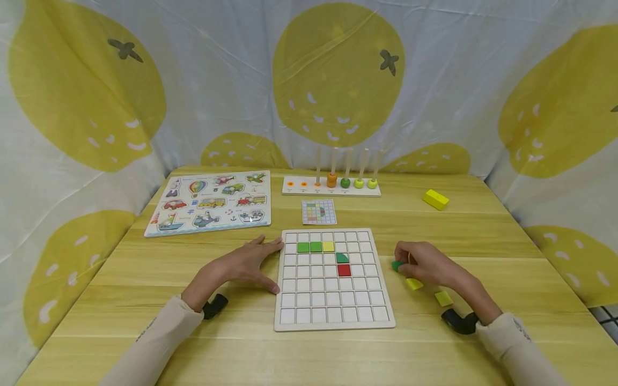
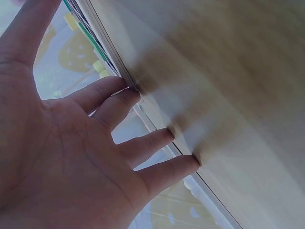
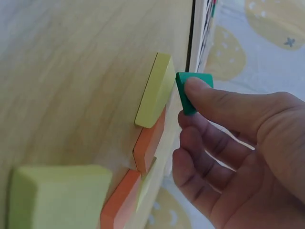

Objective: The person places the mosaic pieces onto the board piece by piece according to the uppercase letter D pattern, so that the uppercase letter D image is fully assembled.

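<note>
**Dark Green Tile Pinched in Right Hand; Left Hand Spread at Grid Board**

My hands are apart, one on each side of the white grid board (image 1: 313, 299), which lies flat on the table (image 1: 203, 343).

Right hand: My right hand (image 1: 427, 264) pinches the dark green tile (image 1: 396, 265) between thumb and fingers. The tile is located just beyond the board's right edge, outside the grid. Near this hand lie a yellow tile (image 1: 413, 284) and, closer to my sleeve, a second yellow tile (image 1: 443, 298). The right wrist view also shows two orange tiles (image 3: 148, 143) between yellow pieces.

Left hand: My left hand (image 1: 241, 262) is spread and grips nothing. Its thumb and forefinger tips are at the board's left edge.

Board contents: Second row from the top holds two light green tiles (image 1: 309, 247) and, to their right, a yellow square (image 1: 328, 246). In the next row down, one column further right, sits a green quarter-round tile (image 1: 341, 258); a red tile (image 1: 344, 270) is directly below it.

Surroundings: The pattern card (image 1: 319, 212) lies behind the board. Behind it stands a peg stacker (image 1: 331, 186). A vehicle puzzle (image 1: 208, 203) lies at back left, a yellow block (image 1: 435, 200) at back right.
</note>
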`<state>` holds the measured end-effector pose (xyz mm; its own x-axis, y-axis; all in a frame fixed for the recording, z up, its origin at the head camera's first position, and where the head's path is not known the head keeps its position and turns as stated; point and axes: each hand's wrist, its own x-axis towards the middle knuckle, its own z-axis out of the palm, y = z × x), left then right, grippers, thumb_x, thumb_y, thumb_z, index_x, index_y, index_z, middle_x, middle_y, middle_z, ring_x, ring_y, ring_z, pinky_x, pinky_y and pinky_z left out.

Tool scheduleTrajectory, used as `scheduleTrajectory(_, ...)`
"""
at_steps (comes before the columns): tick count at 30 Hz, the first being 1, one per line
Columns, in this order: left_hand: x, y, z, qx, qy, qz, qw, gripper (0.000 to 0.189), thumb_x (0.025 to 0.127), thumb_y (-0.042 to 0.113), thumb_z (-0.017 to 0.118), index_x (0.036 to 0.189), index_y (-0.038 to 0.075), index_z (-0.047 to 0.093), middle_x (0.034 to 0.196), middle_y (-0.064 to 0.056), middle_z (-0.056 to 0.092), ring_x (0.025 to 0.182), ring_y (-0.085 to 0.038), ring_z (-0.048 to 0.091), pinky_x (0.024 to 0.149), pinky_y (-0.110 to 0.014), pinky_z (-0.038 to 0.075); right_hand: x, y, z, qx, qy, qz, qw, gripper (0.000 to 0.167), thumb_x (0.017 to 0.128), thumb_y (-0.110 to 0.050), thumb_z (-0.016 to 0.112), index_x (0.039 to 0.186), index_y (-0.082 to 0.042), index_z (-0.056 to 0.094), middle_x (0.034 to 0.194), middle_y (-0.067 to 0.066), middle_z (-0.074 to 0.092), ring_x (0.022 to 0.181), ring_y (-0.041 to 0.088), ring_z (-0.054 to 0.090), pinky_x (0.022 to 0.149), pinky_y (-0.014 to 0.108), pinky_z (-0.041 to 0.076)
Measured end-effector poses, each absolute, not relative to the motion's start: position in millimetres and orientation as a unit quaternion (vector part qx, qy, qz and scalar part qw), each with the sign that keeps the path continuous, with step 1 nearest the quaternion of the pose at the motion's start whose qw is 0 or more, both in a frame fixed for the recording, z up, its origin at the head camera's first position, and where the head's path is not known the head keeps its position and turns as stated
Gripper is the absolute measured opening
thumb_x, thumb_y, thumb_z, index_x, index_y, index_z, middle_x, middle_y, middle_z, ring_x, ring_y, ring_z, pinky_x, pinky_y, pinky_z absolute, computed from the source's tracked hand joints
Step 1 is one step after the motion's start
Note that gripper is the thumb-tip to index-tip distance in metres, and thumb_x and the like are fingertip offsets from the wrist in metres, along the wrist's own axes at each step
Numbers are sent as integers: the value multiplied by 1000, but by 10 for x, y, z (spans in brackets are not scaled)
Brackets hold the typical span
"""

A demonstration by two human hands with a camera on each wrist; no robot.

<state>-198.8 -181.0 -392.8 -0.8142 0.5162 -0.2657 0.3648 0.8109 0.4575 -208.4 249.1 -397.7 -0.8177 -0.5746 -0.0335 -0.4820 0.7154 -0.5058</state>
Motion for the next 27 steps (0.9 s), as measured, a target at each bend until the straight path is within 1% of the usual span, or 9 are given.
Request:
scheduleTrajectory(5, -1984, -1813, -3927, 236, 931, 200, 193, 108, 68, 60, 78, 152, 14, 28, 159, -5, 22, 145, -42, 7, 109, -64, 19, -2097, 2464, -3982, -294, 917, -254, 87, 15, 88, -6, 67, 101, -10, 62, 76, -6, 58, 67, 7, 50, 60, 23, 45)
scheduleTrajectory(8, -1982, -1811, -3928, 236, 931, 200, 193, 108, 68, 60, 78, 152, 14, 28, 158, -5, 23, 145, -42, 7, 109, -64, 19, -2105, 2449, -3990, -297, 915, -260, 89, 15, 90, -7, 66, 104, -11, 63, 78, -6, 60, 68, 6, 52, 62, 23, 46)
scheduleTrajectory(10, -1983, -1810, -3929, 236, 931, 201, 193, 108, 68, 60, 78, 152, 14, 28, 158, -5, 23, 145, -42, 8, 109, -64, 20, -2112, 2429, -3995, -296, 913, -264, 92, 14, 91, -7, 65, 103, -11, 63, 78, -6, 61, 68, 6, 53, 61, 23, 46)
scheduleTrajectory(16, -1988, -1809, -3926, 234, 931, 201, 194, 108, 67, 60, 78, 152, 15, 28, 158, -5, 23, 145, -41, 7, 109, -63, 19, -2130, 2369, -3993, -303, 910, -266, 94, 21, 92, -8, 62, 113, -10, 63, 79, -6, 61, 65, 6, 52, 60, 23, 46)
scheduleTrajectory(24, -1996, -1813, -3928, 233, 931, 202, 195, 108, 68, 61, 78, 152, 16, 28, 159, -5, 22, 145, -41, 7, 109, -64, 19, -2128, 2322, -3979, -311, 900, -289, 101, 13, 92, -10, 64, 104, -11, 61, 77, -3, 64, 63, 7, 53, 58, 23, 47)
scheduleTrajectory(27, -1997, -1813, -3929, 234, 931, 202, 196, 108, 68, 60, 78, 153, 15, 28, 159, -5, 22, 145, -41, 7, 109, -64, 19, -2128, 2320, -3980, -311, 898, -294, 100, 16, 92, -11, 64, 107, -10, 60, 77, -3, 64, 62, 7, 53, 57, 23, 46)
